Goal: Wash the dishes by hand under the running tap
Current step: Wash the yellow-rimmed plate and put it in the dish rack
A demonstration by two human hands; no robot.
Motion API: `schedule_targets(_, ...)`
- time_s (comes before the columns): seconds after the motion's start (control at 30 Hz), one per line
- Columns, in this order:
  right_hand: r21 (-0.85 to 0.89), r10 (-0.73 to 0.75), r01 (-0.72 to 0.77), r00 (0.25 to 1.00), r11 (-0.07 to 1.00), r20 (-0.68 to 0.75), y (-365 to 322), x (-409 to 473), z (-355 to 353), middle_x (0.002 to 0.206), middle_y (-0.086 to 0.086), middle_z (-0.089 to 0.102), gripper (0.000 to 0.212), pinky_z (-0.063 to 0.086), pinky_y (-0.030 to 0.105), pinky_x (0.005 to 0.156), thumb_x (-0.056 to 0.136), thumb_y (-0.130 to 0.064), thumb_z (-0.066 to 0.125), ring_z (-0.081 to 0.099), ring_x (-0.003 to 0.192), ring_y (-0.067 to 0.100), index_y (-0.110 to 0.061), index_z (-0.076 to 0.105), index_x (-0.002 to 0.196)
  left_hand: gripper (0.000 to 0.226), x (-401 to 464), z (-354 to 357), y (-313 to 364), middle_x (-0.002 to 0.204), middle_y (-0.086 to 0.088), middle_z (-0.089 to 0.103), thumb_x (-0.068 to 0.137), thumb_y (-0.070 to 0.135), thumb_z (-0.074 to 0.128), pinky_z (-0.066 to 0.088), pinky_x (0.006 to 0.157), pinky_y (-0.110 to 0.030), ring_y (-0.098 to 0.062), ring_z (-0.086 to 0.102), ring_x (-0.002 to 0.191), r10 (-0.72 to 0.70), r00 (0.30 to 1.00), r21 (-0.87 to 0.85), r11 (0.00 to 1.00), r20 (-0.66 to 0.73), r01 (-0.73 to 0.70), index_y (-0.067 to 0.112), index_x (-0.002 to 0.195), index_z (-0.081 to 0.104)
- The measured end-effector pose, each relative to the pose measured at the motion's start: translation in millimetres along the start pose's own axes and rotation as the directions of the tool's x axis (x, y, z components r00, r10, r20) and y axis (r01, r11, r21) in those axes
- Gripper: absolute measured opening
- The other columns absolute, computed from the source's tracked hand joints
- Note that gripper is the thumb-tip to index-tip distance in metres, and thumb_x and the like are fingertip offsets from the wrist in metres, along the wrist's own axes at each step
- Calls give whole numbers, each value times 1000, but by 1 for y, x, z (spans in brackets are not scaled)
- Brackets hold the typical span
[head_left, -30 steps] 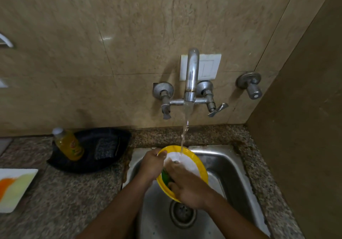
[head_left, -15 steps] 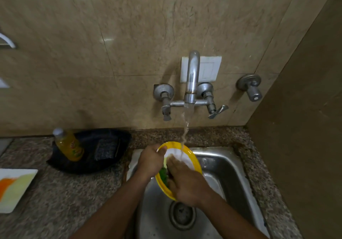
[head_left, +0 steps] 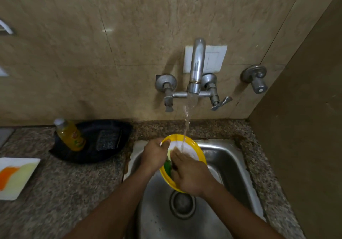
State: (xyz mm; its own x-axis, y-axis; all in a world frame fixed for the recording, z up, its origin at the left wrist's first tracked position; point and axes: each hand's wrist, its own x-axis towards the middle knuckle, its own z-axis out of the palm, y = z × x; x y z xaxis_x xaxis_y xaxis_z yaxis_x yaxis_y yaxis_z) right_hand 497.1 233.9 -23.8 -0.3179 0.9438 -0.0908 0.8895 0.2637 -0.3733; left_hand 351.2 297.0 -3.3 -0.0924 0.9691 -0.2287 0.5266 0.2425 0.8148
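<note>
L hand (head_left: 154, 153) grips the rim of the yellow plate (head_left: 200, 152), thumb over the edge. R hand (head_left: 188, 172) lies on the plate's white face w/ a green scrubber (head_left: 167, 166) under it; grip hidden, can't tell. Plate is tilted over the steel sink (head_left: 231, 164), lower centre, under water from the tap (head_left: 197, 70). Speckled granite table (head_left: 64, 192) at left carries a black tray (head_left: 111, 133) w/ an orange bottle (head_left: 70, 134), plus a white plate (head_left: 16, 177). Beige tiled wall (head_left: 129, 35) behind.

- A black tray (head_left: 88, 153) is seen on the speckled granite counter (head_left: 55, 192), by the wall.
- A yellow-orange bottle (head_left: 69, 134), white-capped, is leaned in the tray; a dark scrub pad (head_left: 108, 139) is laid beside it.
- A white rectangular plate (head_left: 15, 177), smeared orange and pale yellow, is noted at the left edge.
- A white switch plate (head_left: 214, 59) is mounted on the beige tile wall (head_left: 129, 35).
</note>
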Motion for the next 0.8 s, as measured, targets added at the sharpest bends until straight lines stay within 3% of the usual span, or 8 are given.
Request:
schedule_targets(0.1, -161, -72, 49, 987, 986, -141, 22, 3, -7, 149, 9, 48, 60, 40, 47, 107, 93, -39, 36, 49, 133, 28, -13, 44, 147, 26, -2, -1, 1, 97, -12, 72, 95, 34, 56, 47, 80, -31, -29, 64, 96, 12, 1000, 4, 1000, -22, -12, 13, 97, 72)
schedule_targets(0.23, -69, 22, -23, 1000, 997, -10, 1, -11, 11, 160, 14, 28, 68, 48, 43, 101, 96, -42, 22, 35, 143, 29, -8, 22, 155, 28, -1, -8, 9, 94, -10, 73, 95, 38, 55, 51, 79, -34, -29, 66, 92, 104, 994, 110, 989, -24, -101, 17, 95, 73)
schedule_targets(0.37, -129, -35, 14, 986, 992, -163, 27, -5, 9, 159, 13, 25, 69, 30, 40, 116, 90, -32, 43, 29, 146, 27, -6, 30, 153, 28, -1, -14, 17, 97, -10, 74, 96, 36, 53, 52, 81, -36, -30, 66, 95, 183, 983, 167, 970, -13, -178, 16, 96, 72)
schedule_targets(0.47, -109, 45, -50, 998, 993, -48, 7, -12, 11, 157, 18, 31, 70, 37, 47, 112, 93, -35, 41, 37, 141, 35, -5, 26, 154, 32, -4, -14, 25, 85, -11, 71, 97, 37, 52, 48, 72, -34, -31, 65, 88, 221, 975, 232, 949, -15, -212, 15, 76, 63)
schedule_targets(0.57, -185, -13, 21, 999, 982, 44, -1, -24, 11, 144, 18, 50, 66, 45, 46, 101, 90, -42, 36, 57, 121, 37, -9, 40, 148, 32, -5, -20, 21, 92, -8, 73, 97, 40, 50, 45, 71, -32, -29, 65, 92, 249, 966, 274, 936, -66, -223, 17, 91, 70)
schedule_targets(0.67, -225, 28, -56, 992, 973, -125, 23, -12, 2, 157, 12, 34, 73, 23, 46, 118, 83, -39, 39, 36, 143, 27, -7, 40, 148, 28, -7, -17, 27, 92, -8, 73, 97, 37, 52, 46, 71, -31, -28, 65, 91, 297, 954, 224, 934, -49, -279, 17, 97, 73)
schedule_targets(0.7, -210, 48, -70, 993, 975, -110, 22, -12, 5, 157, 13, 33, 76, 20, 46, 118, 81, -40, 39, 35, 144, 28, -5, 40, 148, 29, -8, -15, 28, 91, -8, 73, 97, 37, 52, 47, 71, -32, -28, 66, 90, 311, 949, 220, 931, -49, -293, 16, 95, 73)
schedule_targets(0.8, -206, 27, -13, 997, 979, 65, 2, -25, 15, 148, 23, 44, 78, 40, 47, 108, 79, -45, 41, 51, 129, 38, -1, 45, 144, 28, -11, -17, 28, 90, -6, 74, 97, 39, 52, 46, 69, -30, -28, 66, 90, 321, 942, 233, 928, -96, -292, 19, 97, 73)
